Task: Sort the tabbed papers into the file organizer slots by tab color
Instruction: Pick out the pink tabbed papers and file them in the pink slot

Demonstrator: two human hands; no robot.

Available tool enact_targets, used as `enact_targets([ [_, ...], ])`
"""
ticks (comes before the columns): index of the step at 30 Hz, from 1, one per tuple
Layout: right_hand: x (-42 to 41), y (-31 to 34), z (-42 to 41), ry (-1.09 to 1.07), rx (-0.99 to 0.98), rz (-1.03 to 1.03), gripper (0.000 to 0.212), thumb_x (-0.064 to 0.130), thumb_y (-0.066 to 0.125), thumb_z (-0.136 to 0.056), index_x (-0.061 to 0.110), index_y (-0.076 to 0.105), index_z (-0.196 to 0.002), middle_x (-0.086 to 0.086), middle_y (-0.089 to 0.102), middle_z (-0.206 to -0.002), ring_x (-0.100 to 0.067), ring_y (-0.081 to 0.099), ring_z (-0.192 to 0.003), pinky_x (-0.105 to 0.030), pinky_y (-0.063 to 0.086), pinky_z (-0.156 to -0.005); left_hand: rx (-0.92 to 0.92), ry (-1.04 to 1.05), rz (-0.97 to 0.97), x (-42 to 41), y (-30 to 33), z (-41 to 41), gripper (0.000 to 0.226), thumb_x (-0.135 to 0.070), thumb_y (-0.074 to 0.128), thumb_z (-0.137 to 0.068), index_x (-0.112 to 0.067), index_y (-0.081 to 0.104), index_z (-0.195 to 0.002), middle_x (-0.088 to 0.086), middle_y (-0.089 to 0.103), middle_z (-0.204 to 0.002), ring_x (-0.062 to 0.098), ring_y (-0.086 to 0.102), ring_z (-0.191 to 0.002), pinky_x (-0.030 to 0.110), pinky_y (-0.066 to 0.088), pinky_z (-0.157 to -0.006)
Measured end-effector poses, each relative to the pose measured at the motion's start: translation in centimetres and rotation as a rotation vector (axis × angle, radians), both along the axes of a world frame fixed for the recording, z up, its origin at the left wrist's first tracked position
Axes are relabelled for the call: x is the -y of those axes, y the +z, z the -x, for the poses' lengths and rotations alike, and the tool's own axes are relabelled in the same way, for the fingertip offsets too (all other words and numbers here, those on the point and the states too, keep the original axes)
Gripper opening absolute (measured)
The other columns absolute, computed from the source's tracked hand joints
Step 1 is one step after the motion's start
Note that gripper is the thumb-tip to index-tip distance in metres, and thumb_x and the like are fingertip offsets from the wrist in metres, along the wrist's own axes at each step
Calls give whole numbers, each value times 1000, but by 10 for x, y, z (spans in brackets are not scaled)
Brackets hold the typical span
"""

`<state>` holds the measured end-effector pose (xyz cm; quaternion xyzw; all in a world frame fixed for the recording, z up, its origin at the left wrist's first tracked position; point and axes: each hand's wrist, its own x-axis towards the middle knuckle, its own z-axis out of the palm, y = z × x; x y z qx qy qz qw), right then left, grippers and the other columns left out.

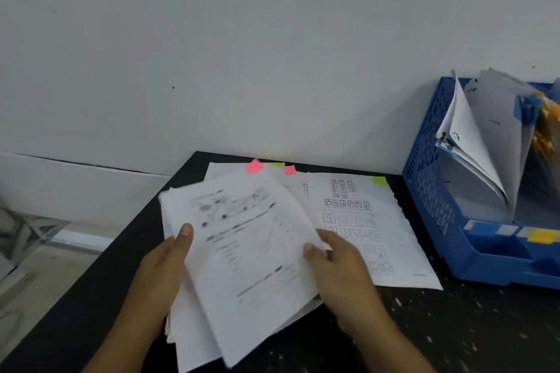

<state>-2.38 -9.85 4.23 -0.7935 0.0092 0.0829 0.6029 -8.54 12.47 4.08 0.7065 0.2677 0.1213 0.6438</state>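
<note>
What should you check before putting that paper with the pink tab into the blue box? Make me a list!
1. Both hands hold the top paper: ok. The left hand grips its left edge, the right hand its right edge.
2. Tab colour known: ok. The pink tab shows at its top edge.
3. Only one sheet lifted: cannot tell; more sheets lie right beneath.
4. Blue file organizer within sight: ok, at the right on the black table.
5. Which slot takes pink: cannot tell; the front labels are blurred.
6. Room in the slots: cannot tell; papers already lean inside.
</note>
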Motion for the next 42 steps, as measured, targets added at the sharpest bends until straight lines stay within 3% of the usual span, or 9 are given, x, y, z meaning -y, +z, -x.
enact_targets([
  [3,-13,-6,9,120,56,145,25,34,58,-94,33,59,-118,12,69,-93,-2,66,-85,-29,57,-79,-24,-46,-2,-8,-1,3,10,-23,67,-87,-24,71,-96,-3,76,-91,22,72,-85,37,52,-69],
  [6,-18,-3,8,152,70,235,51,64,52,-86,34,56,-126,13,65,-111,-4,61,-99,-28,51,-88,-42,-17,-100,-24,-5,6,38,6,66,-82,-24,63,-104,-1,72,-100,21,68,-89,34,50,-67],
  [11,-14,-18,-21,-8,258,852,73,71,33,-89,24,37,-145,1,43,-143,-20,35,-128,-39,34,-103,31,10,-162,-34,-2,5,62,20,53,-80,-39,50,-100,-17,59,-96,8,58,-89,28,43,-65],
  [15,-12,-32,-33,52,109,1065,102,88,19,-75,21,21,-152,-8,11,-159,-31,7,-143,-49,15,-111,30,-7,-239,-36,-11,3,75,16,55,-79,-42,39,-123,-23,56,-108,2,53,-99,31,43,-77],
  [22,-22,-33,-32,12,265,1169,55,65,28,-94,39,42,-141,-2,15,-161,-29,6,-144,-49,11,-107,43,-8,-258,-41,-17,1,77,16,56,-78,-36,37,-131,-19,56,-113,7,54,-104,30,44,-76],
  [26,-10,-22,-43,-174,380,753,34,43,42,-99,31,61,-125,6,66,-115,-17,55,-103,-39,45,-86,40,-3,-254,-45,-20,-3,79,14,58,-76,-41,32,-127,-12,56,-115,14,54,-107,39,48,-77],
  [29,3,-3,-53,-263,297,222,26,34,42,-102,24,64,-113,7,64,-83,-12,61,-74,-34,54,-65,21,-16,-260,-41,-21,-3,88,11,58,-77,-47,25,-135,-13,54,-124,15,52,-113,42,48,-84],
  [33,19,19,-58,-435,323,-89,17,31,45,-101,32,61,-108,3,63,-85,-14,61,-72,-27,49,-55,-31,-19,-284,-34,-20,-3,96,5,59,-83,-43,9,-149,-21,33,-131,7,35,-117,34,35,-93],
  [42,20,32,-40,-369,205,-373,19,26,52,-99,37,60,-112,4,66,-103,-17,66,-94,-40,62,-70,-24,-17,-270,-20,-21,-5,76,-8,62,-88,-41,25,-145,-9,43,-142,16,44,-124,39,39,-101],
])
